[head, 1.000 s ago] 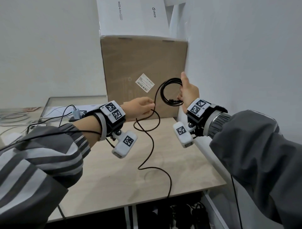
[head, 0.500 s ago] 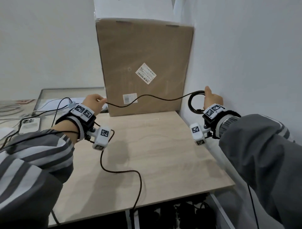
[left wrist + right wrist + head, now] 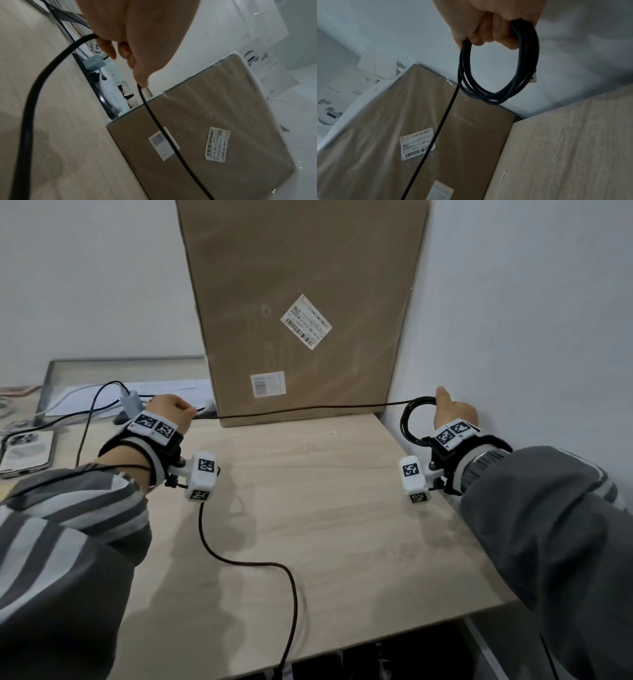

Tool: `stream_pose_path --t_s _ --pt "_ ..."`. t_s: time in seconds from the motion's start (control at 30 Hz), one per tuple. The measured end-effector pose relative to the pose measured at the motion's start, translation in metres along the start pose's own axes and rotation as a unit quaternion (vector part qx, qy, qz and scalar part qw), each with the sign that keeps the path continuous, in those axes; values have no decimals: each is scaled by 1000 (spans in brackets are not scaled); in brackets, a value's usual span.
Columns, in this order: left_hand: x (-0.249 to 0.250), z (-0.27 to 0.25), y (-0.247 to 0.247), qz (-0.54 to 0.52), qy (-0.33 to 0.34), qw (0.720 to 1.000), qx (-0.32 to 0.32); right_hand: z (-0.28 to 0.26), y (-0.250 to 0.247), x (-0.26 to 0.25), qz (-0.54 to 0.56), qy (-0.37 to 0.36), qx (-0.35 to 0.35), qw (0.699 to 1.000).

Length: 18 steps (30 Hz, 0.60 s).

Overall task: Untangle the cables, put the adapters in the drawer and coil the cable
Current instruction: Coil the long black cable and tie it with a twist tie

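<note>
Cable [image 3: 308, 407] taut between both hands.

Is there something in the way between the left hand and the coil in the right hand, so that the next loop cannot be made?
Nothing visible does. The black cable runs freely from the left hand to the coil gripped by the right hand, passing in front of the cardboard box, above the table.

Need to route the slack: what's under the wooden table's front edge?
The black cable drops over the light wooden table edge into a dark space. Faint shapes show there; where the cable ends is hidden.
</note>
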<state>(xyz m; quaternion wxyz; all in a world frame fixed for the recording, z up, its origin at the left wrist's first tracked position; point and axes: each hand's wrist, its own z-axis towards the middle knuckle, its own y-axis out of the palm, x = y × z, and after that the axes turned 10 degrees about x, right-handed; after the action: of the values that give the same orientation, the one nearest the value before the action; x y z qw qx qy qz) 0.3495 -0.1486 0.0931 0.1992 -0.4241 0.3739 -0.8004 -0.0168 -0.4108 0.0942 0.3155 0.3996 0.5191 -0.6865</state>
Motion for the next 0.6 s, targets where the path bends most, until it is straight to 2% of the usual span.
stream_pose_path --t_s 0.1,0.27,0.4,0.6 --pt "-4 0 10 -19 -20 998 -48 1 5 9 -5 -3 -10 1000" --pt "16 -23 26 5 1 992 -125 -18 13 12 35 -18 -25 999" --pt "33 -44 40 13 27 988 -149 -39 15 7 44 -17 -38 998" --pt "58 -62 33 10 75 980 -186 -61 12 2 49 -35 -58 997"
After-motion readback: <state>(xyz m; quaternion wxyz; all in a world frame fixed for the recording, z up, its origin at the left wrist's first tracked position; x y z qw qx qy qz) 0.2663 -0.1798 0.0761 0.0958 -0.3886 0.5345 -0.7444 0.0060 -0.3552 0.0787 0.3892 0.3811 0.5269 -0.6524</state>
